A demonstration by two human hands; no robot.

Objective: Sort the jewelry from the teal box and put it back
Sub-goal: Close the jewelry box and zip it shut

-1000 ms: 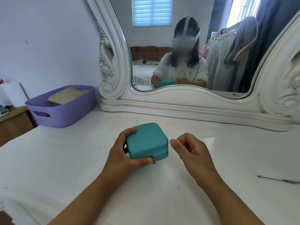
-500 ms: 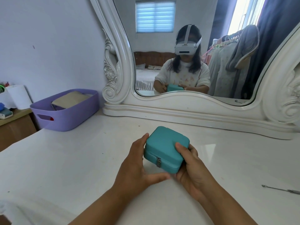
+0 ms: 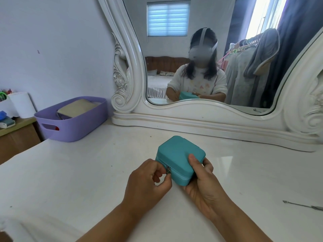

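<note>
A small teal box [image 3: 176, 154] with rounded corners sits closed on the white dresser top [image 3: 87, 172], turned with one corner toward me. My right hand [image 3: 201, 180] cups its right side, thumb lying on the lid. My left hand [image 3: 148, 182] is at the box's near left face, thumb and forefinger pinched on the silver zipper pull [image 3: 168, 170]. No jewelry shows; the inside of the box is hidden.
A big white carved mirror [image 3: 209, 117] stands along the back and reflects a person holding the box. A purple basket [image 3: 73, 123] with a tan item sits at the back left. A thin metal tool [image 3: 304, 205] lies at the right edge.
The box got turned and shifted right. My right hand went from loose beside it to gripping its right side. My left hand left the box's side and pinched the zipper pull.
</note>
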